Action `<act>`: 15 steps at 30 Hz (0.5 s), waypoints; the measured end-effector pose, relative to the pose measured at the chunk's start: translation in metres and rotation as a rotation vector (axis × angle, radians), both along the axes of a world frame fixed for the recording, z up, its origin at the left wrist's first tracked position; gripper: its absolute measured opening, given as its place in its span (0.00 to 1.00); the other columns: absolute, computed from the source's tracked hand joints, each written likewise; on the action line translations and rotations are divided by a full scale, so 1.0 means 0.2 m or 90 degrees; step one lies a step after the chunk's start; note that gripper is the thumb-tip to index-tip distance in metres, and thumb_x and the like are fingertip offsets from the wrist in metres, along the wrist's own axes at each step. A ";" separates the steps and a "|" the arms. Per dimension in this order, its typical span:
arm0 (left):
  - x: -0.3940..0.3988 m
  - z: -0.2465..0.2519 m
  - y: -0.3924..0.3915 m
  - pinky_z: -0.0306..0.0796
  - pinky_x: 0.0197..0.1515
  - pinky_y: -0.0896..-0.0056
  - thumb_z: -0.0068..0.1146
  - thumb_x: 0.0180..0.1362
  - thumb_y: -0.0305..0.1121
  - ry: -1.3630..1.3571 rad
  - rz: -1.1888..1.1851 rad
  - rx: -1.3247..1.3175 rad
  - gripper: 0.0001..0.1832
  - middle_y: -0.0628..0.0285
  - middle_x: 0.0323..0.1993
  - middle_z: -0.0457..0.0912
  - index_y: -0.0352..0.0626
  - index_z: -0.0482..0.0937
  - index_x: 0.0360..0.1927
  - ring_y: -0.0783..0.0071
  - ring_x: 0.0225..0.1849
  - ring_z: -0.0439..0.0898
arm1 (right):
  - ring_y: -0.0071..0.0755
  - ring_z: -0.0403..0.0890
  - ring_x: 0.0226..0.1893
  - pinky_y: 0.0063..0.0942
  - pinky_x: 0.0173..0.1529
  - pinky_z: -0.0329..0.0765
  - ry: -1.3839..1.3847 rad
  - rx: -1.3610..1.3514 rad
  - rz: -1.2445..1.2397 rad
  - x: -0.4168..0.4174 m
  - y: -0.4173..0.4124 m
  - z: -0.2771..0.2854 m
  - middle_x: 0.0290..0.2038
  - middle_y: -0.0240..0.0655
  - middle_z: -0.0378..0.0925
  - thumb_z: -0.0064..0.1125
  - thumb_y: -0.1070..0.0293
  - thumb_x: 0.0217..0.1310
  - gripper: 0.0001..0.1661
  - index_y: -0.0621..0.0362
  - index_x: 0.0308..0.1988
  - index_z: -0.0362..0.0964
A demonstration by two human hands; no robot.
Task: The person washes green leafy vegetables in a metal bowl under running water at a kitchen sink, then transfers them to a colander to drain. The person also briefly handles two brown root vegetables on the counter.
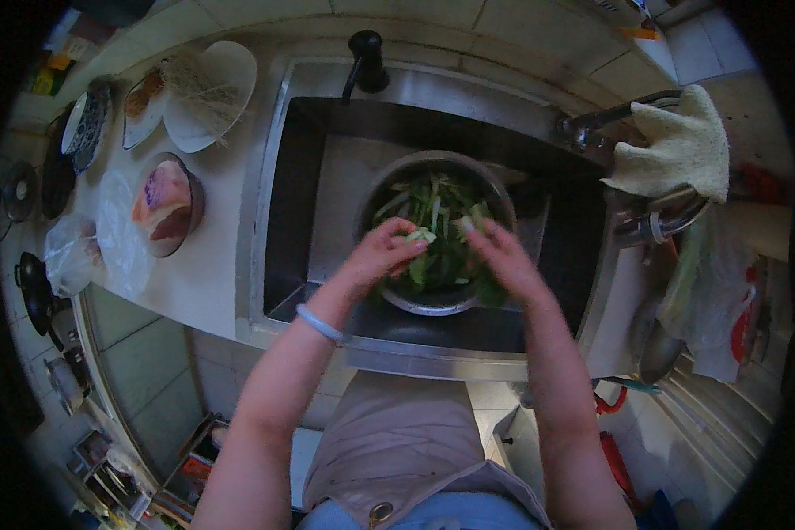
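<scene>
A round metal basin (430,307) stands in the stainless steel sink (344,172), filled with leafy greens (437,199) that have pale stalks. Above its left side, my left hand (391,248) pinches a pale green piece of stalk (422,235) between thumb and fingers. My right hand (500,255) is over the basin's right side, slightly blurred, with its fingers around some greens. Dark leaves hang below that hand at the basin's rim. Part of the greens is hidden behind both hands.
Left on the counter (218,265) are a bowl with raw meat (165,199), a plate with dry noodles (202,93) and plastic bags (122,232). A black faucet (368,63) rises behind the sink. At right, a pale cloth (682,146) hangs over a metal pipe.
</scene>
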State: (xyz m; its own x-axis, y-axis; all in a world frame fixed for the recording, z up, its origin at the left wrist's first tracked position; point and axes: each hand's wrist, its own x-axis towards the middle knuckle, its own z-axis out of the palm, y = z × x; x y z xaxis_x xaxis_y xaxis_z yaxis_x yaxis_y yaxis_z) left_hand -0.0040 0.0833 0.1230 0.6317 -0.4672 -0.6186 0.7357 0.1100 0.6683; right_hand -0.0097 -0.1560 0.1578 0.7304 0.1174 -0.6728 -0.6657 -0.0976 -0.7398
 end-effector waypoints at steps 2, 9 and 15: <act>-0.05 0.01 -0.12 0.58 0.21 0.82 0.57 0.65 0.38 0.007 0.059 -0.047 0.09 0.71 0.25 0.76 0.46 0.74 0.42 0.86 0.20 0.66 | 0.23 0.76 0.39 0.23 0.44 0.74 -0.093 -0.045 0.122 -0.06 0.11 -0.02 0.45 0.33 0.78 0.63 0.52 0.61 0.32 0.62 0.56 0.69; -0.14 -0.02 -0.12 0.56 0.21 0.82 0.47 0.70 0.43 -0.097 -0.140 -0.006 0.14 0.71 0.22 0.72 0.45 0.73 0.33 0.86 0.20 0.65 | 0.21 0.75 0.35 0.23 0.41 0.73 0.103 -0.029 0.259 -0.08 0.09 0.06 0.34 0.30 0.78 0.63 0.55 0.60 0.22 0.62 0.45 0.75; -0.09 0.09 0.01 0.67 0.34 0.68 0.45 0.70 0.44 -0.413 -0.498 0.092 0.16 0.60 0.26 0.77 0.42 0.75 0.35 0.70 0.29 0.74 | 0.17 0.73 0.32 0.22 0.38 0.72 0.052 -0.027 0.520 -0.15 -0.08 0.01 0.32 0.26 0.77 0.61 0.55 0.63 0.17 0.56 0.44 0.78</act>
State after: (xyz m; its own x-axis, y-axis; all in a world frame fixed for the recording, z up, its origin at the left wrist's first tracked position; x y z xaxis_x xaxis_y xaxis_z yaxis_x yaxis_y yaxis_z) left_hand -0.0223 0.0851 0.1411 0.4156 -0.8395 -0.3500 0.0598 -0.3588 0.9315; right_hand -0.0397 -0.1729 0.1594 0.3745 0.5647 -0.7354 -0.4242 -0.6009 -0.6774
